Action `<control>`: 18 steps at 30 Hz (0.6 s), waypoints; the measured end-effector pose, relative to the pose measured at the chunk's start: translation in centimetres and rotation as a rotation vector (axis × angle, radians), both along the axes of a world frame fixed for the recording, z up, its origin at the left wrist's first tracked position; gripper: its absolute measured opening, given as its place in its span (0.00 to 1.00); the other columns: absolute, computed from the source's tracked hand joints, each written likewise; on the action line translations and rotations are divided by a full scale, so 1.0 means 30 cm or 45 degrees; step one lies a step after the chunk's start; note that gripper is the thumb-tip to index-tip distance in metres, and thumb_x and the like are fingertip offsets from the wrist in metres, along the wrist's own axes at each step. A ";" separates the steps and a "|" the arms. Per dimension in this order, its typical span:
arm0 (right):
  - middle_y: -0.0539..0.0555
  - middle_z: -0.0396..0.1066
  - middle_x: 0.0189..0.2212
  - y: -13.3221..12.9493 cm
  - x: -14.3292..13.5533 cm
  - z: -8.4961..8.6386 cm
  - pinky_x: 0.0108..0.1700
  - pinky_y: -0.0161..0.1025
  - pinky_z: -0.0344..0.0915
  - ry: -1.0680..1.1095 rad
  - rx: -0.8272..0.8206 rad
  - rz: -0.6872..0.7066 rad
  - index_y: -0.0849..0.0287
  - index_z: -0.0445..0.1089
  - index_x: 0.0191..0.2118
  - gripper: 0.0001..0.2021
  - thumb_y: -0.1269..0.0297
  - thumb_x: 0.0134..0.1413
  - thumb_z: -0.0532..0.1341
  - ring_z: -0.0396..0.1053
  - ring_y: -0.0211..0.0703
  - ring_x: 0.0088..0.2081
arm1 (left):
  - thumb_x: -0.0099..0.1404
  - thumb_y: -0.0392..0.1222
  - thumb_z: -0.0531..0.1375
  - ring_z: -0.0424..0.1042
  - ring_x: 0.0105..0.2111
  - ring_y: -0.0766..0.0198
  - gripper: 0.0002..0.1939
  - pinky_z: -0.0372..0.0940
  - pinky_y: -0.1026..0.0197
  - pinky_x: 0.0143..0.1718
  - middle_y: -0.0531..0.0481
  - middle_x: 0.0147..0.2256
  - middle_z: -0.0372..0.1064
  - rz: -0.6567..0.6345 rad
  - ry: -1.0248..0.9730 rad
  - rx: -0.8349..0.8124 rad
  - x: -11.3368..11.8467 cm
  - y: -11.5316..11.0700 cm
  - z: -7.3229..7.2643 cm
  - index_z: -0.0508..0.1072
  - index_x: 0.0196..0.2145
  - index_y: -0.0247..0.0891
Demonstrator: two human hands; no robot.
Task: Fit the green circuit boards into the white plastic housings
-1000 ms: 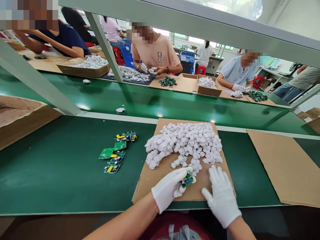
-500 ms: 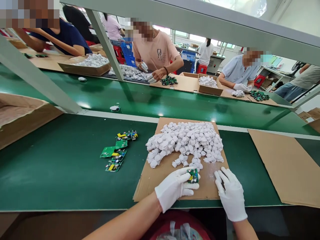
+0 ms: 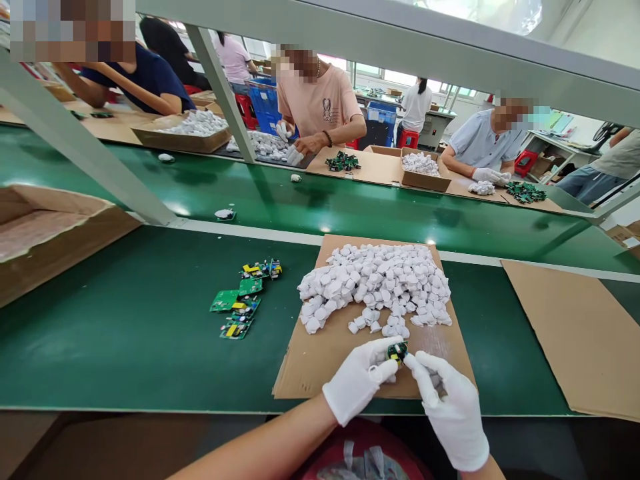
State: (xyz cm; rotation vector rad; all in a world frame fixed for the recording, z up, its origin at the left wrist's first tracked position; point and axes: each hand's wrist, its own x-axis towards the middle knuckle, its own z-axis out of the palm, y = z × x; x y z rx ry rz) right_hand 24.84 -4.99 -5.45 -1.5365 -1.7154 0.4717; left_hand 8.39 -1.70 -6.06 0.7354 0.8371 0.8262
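Note:
My left hand [image 3: 357, 377], in a white glove, is closed around a small green circuit board [image 3: 397, 352] with yellow and dark parts on it. The board is tilted above the front of a cardboard sheet [image 3: 310, 363]. My right hand [image 3: 447, 400], gloved too, has its fingers drawn together, the tips against the board's right edge. Whatever those fingertips may pinch is hidden. Just beyond both hands, a heap of small white pieces [image 3: 380, 280] covers the far part of the cardboard.
Several circuit boards [image 3: 237, 305] lie on the green table [image 3: 150, 333] to the left. An open carton [image 3: 65, 250] stands far left, another cardboard sheet [image 3: 575, 333] lies right. Beyond a metal frame [image 3: 220, 87], a green belt [image 3: 280, 210] carries small items; co-workers sit across.
My right hand has moved left from the cardboard to the circuit board. The board has turned in my left hand. A small white item has appeared on the belt, and the view has shifted slightly.

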 end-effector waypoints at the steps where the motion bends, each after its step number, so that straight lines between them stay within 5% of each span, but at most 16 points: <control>1: 0.52 0.76 0.28 0.001 -0.002 -0.004 0.26 0.32 0.68 -0.018 0.008 -0.008 0.59 0.72 0.38 0.09 0.60 0.54 0.60 0.68 0.35 0.21 | 0.52 0.43 0.66 0.70 0.37 0.59 0.23 0.65 0.62 0.35 0.45 0.39 0.73 0.022 0.037 0.048 0.000 -0.004 0.005 0.72 0.46 0.38; 10: 0.53 0.75 0.24 -0.003 -0.001 -0.007 0.27 0.34 0.66 -0.371 0.309 -0.045 0.59 0.73 0.38 0.10 0.61 0.55 0.59 0.67 0.37 0.20 | 0.56 0.41 0.61 0.68 0.44 0.55 0.23 0.61 0.56 0.50 0.44 0.39 0.73 0.028 0.230 0.310 0.001 -0.019 0.010 0.70 0.51 0.36; 15: 0.51 0.72 0.21 0.019 -0.022 -0.009 0.28 0.36 0.63 -0.622 0.548 0.039 0.59 0.72 0.37 0.05 0.67 0.55 0.59 0.67 0.38 0.21 | 0.57 0.44 0.60 0.68 0.44 0.57 0.23 0.61 0.56 0.50 0.45 0.41 0.72 0.030 0.239 0.375 0.013 -0.017 -0.005 0.70 0.50 0.36; 18: 0.51 0.72 0.23 0.035 -0.019 -0.010 0.28 0.35 0.63 -0.576 0.463 0.115 0.57 0.71 0.39 0.07 0.66 0.58 0.57 0.68 0.38 0.22 | 0.56 0.47 0.61 0.70 0.39 0.59 0.21 0.65 0.59 0.42 0.45 0.38 0.72 0.013 0.195 0.288 0.014 -0.009 0.000 0.72 0.46 0.35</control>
